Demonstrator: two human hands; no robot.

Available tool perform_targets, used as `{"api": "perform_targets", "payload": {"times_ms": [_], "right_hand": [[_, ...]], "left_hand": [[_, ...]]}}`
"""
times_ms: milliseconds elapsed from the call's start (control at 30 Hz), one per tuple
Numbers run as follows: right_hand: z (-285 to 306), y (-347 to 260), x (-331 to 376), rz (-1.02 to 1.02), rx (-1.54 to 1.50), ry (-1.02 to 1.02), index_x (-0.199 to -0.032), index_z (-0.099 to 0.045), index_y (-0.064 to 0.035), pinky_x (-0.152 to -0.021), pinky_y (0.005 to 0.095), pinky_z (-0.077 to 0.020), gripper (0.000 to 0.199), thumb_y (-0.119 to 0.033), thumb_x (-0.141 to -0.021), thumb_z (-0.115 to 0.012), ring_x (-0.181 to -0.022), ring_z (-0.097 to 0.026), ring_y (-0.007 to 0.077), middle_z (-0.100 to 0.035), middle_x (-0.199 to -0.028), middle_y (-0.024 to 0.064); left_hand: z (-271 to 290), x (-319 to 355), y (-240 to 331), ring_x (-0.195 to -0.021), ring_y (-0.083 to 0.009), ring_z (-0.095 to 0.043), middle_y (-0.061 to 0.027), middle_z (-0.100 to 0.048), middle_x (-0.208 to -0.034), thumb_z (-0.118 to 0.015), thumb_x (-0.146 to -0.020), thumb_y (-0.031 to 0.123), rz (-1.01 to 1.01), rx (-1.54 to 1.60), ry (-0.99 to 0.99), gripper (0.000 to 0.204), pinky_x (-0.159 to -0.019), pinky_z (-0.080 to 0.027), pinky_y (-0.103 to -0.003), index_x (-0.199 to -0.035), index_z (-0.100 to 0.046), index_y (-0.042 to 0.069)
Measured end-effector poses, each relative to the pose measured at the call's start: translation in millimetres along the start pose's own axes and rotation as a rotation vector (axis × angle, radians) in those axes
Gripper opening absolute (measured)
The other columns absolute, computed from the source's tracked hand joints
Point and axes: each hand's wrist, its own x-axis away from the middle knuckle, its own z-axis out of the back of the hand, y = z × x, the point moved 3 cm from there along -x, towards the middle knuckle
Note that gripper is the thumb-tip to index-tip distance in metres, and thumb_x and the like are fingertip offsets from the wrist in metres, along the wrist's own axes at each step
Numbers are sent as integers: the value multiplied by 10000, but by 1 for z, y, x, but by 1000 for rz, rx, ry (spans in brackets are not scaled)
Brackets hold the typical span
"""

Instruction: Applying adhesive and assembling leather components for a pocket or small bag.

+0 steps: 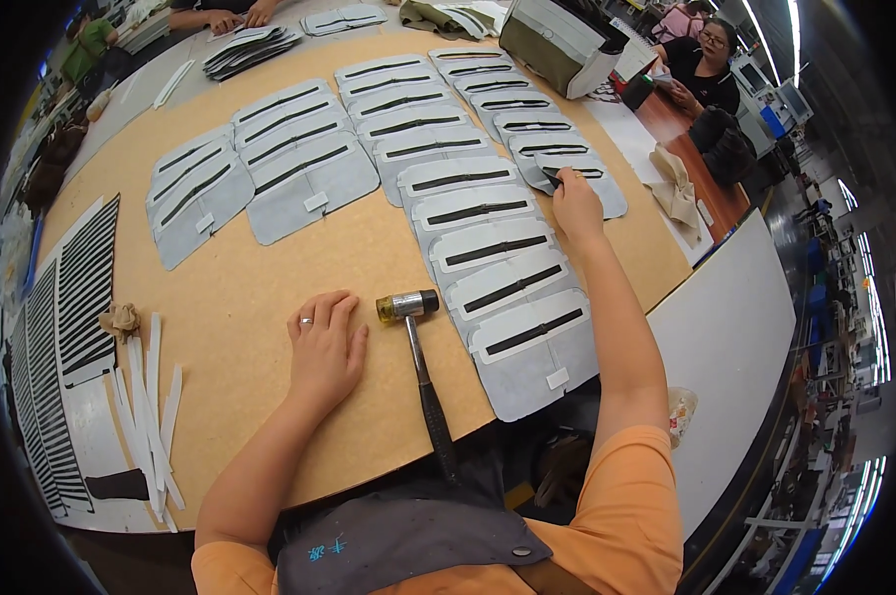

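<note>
I counted one hammer (420,369) near the surface's (270,288) front edge. Grey panels with black strips lay in overlapping rows: about five in the row toward the front (507,297), about seven toward the right edge (527,124), five in the middle (408,119), five beside them (294,149), and three leftmost (195,193).

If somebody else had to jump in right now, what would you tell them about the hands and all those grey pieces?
Left hand: flat on the brown board, holding nothing, beside the hammer.
Right hand: stretched out, fingers pinching a small dark strip on a grey piece in the far right row.
Hammer: lying loose between the hands, head away from the person.
Grey pieces with dark strips lie in overlapping rows across the board; a nearer one sits by the right forearm.
White strips lie at the left.
How many pieces are finished I cannot tell.
</note>
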Motion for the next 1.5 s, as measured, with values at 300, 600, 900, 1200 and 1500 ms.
{"api": "perform_targets", "payload": {"times_ms": [300, 600, 900, 1200, 1500], "right_hand": [[15, -24, 22, 107, 115, -128, -1057, -609, -30, -783, 451, -528, 258, -215, -877, -589, -989, -607, 336, -630, -1050, 141], [7, -39, 27, 90, -235, -203, -1019, -613, -12, -830, 416, -489, 258, -168, -815, -646, -963, -596, 358, -630, -998, 192], [79, 21, 109, -304, -142, -708, -990, -568, 8, -731, 363, -509, 359, -158, -701, -703, -798, -633, 286, -630, -829, 173], [81, 41, 158, -419, -342, -435, -896, -547, -10, -569, 262, -437, 188, -79, -783, -681, -663, -531, 111, -562, -750, 26], [182, -205, 171, 189, -1280, -97, -959, -463, -29, -629, 213, -452, 86, -6, -898, -519, -750, -528, 49, -604, -933, 44]], "left_hand": [[-2, 0, -2, -1206, -283, -425, -99, -510, -1245, -600, -850, 155, -6, 14, 4, 347, -1029, -269, -421, -1172, -530, 46], [-4, 0, -2, -1201, -268, -443, -107, -526, -1227, -602, -854, 166, -15, 45, 21, 334, -1027, -278, -411, -1157, -554, 34], [-1, -1, -4, -1187, -269, -452, -101, -535, -1213, -603, -853, 155, -10, 82, 36, 308, -1023, -280, -410, -1133, -565, 33], [9, -2, -17, -1116, -273, -504, -115, -547, -1157, -583, -870, 78, 128, 527, 66, 232, -955, -368, -394, -1101, -592, 63], [124, 79, 66, -923, -182, -579, -40, -614, -1012, -633, -783, 21, -580, 434, 383, 245, -792, -434, -294, -1008, -660, 114]]}}
